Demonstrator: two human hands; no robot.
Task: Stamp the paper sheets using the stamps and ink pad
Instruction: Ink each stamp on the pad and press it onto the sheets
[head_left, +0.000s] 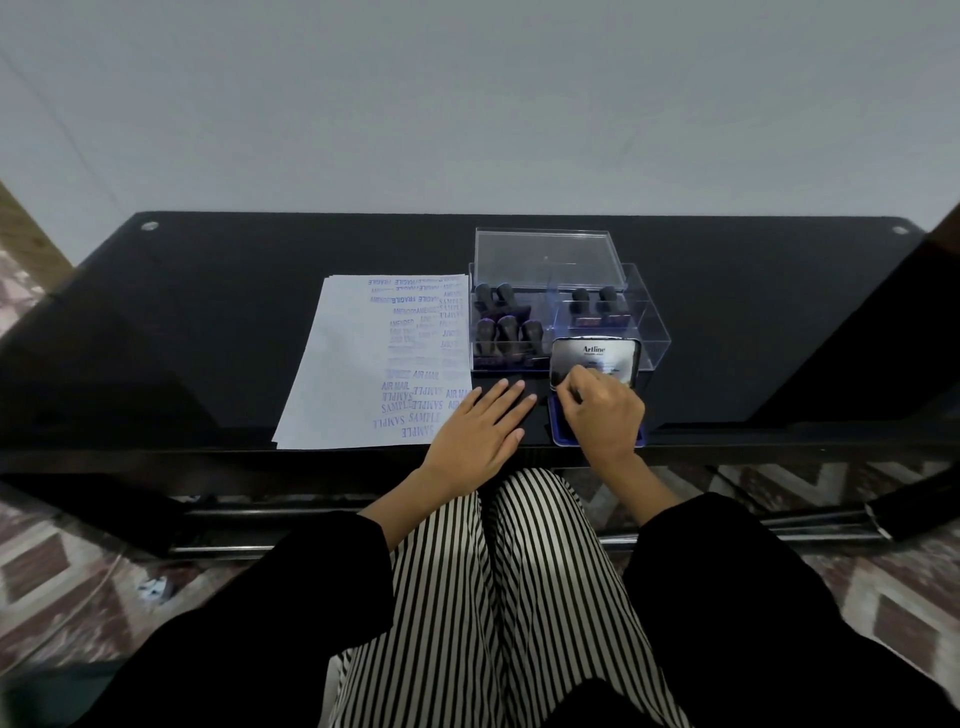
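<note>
Several white paper sheets (353, 364) lie stacked on the black table (208, 322), their right part covered in blue stamp prints. My left hand (475, 434) rests flat with straight fingers on the table at the stack's lower right corner. The blue ink pad (558, 439) lies near the front edge with its Artline lid (597, 356) standing up. My right hand (602, 415) hovers over the pad with fingers curled; a dark sliver like a stamp handle (577, 398) shows between thumb and fingers, the rest hidden. More stamps (506, 332) stand in a clear box (654, 332).
The clear box's lid (545, 254) leans at the back of the box. Two stamps (595, 306) stand in the box's right compartment. The table's front edge (311, 457) runs just below the sheets. My striped trousers (498, 571) and a patterned floor (78, 571) lie below.
</note>
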